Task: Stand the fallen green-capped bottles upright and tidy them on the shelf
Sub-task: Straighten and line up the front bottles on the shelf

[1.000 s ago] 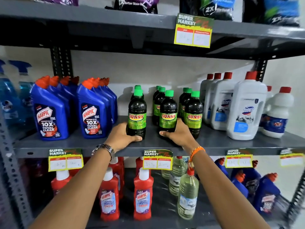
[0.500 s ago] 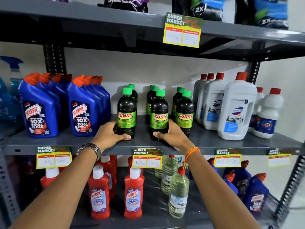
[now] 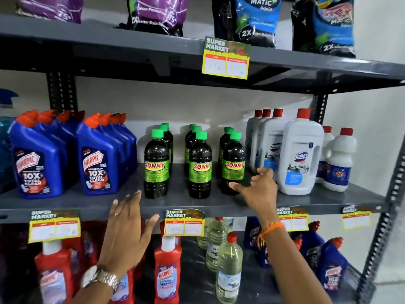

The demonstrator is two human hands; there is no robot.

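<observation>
The grey metal shelf (image 3: 197, 205) carries everything here, flat painted steel with a thin front lip hung with paper price tags, and every place below is read off it. On it to the left stand the blue angled-neck bottles (image 3: 98, 159), hard glossy plastic with orange-red caps; on it to the right the white jugs (image 3: 300, 156), matt plastic, blocky, with a moulded grip and red caps. Between them on the shelf stand the green-capped bottles (image 3: 200, 165): three rows running front to back, all upright, none lying down that I can see. Smooth dark round bodies, narrow necks, ribbed green screw caps, shiny green wrap labels facing front.

So standing up looks done, and this is the tidying step, likely its tail end. The right hand (image 3: 256, 189) is open, fingers spread, thumb just beside the base of the right front bottle, gripping nothing. The left hand (image 3: 127, 224) is open too, flat and empty, in front of the shelf lip, fingertips near the base of the left front bottle without touching it.

Next move, as I judge it: small nudges low on the bases to even the gaps and square the front row with the lip. Those tall narrow bodies will likely tip if pushed high, and slick plastic on painted steel should slide easily
</observation>
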